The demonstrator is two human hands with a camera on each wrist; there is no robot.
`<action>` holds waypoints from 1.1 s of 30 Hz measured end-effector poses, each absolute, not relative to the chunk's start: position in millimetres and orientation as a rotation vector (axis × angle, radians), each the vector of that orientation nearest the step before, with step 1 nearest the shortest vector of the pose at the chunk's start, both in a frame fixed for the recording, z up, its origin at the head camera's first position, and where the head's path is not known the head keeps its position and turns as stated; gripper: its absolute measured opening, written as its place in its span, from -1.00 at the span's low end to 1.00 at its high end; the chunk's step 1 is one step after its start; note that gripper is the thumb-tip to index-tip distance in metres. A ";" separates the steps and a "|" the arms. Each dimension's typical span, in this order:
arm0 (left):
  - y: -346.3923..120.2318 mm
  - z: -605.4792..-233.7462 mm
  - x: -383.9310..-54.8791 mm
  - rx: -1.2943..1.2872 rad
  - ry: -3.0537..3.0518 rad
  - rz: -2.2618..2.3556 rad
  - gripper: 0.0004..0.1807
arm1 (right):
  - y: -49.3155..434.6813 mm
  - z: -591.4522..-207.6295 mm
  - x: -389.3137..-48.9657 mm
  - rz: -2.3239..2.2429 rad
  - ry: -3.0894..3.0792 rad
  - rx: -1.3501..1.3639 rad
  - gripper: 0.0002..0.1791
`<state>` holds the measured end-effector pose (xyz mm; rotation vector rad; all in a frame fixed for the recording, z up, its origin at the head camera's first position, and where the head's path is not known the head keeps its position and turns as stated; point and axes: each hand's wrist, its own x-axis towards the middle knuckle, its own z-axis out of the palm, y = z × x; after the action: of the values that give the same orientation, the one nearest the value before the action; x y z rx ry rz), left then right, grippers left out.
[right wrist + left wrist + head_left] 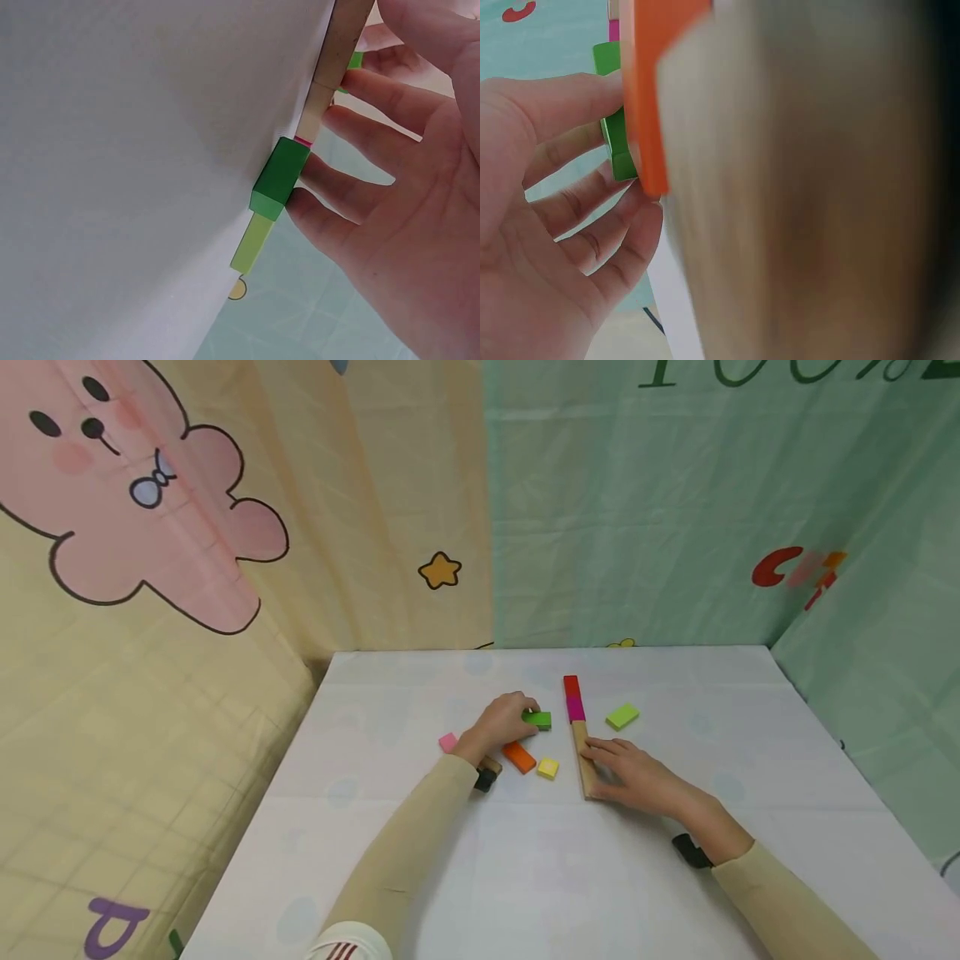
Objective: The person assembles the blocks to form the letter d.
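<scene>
My left hand pinches a green block between thumb and fingers, left of the row of blocks. In the left wrist view, the thumb lies against that block's near face. My right hand rests along the right side of the wooden strip, fingers fairly straight and touching its edge. A magenta block and a red block continue the row at its far end. A dark green block stands by the right hand's outer fingers, hidden under that hand in the head view.
A light green block lies right of the row. Near my left hand are an orange block, a yellow block, a pink block and a wooden block. The white table meets printed curtains behind.
</scene>
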<state>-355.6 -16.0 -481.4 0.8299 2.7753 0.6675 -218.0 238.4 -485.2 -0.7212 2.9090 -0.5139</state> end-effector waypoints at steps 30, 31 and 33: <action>14.6 -482.2 -358.3 0.840 2.825 0.546 -0.64 | 236.9 -483.5 -217.9 -0.526 2.914 -0.720 -0.19; 15.6 -482.3 -358.3 0.843 2.826 0.544 -0.64 | 237.0 -483.5 -217.4 -0.536 2.911 -0.710 -0.19; 17.3 -483.4 -358.5 0.846 2.829 0.541 -0.64 | 237.2 -483.4 -216.6 -0.538 2.911 -0.705 -0.19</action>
<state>-358.5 17.3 -483.4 0.8456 2.8287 0.5405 -216.6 237.2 -483.4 -0.7051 2.9112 -0.5382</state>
